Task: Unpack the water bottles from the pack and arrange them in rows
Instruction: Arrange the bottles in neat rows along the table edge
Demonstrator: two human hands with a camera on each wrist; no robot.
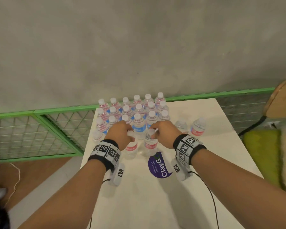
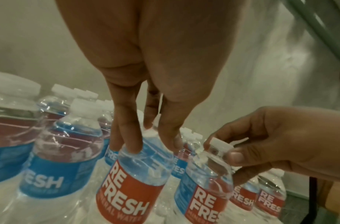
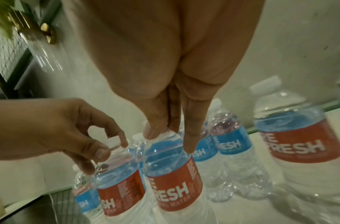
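Several rows of capped water bottles (image 1: pixel 135 111) with red and blue labels stand at the far end of the white table (image 1: pixel 205 162). In front of them my left hand (image 1: pixel 129 134) grips the neck of an upright red-label bottle (image 1: pixel 131 148), fingers curled round its top (image 2: pixel 155 145). Just to its right, my right hand (image 1: pixel 155 132) pinches the cap and neck of a second upright bottle (image 1: pixel 150 146), as the right wrist view shows (image 3: pixel 169 141). The two held bottles (image 2: pixel 130 189) (image 2: pixel 203 189) stand side by side, a small gap apart.
Two loose bottles (image 1: pixel 198 128) (image 1: pixel 181 125) stand right of the rows, another one (image 1: pixel 97 136) at the left. A purple sticker (image 1: pixel 160 165) lies on the table near me. A green mesh fence (image 1: pixel 40 129) runs left; a yellow-green cushion (image 1: pixel 261 151) sits right.
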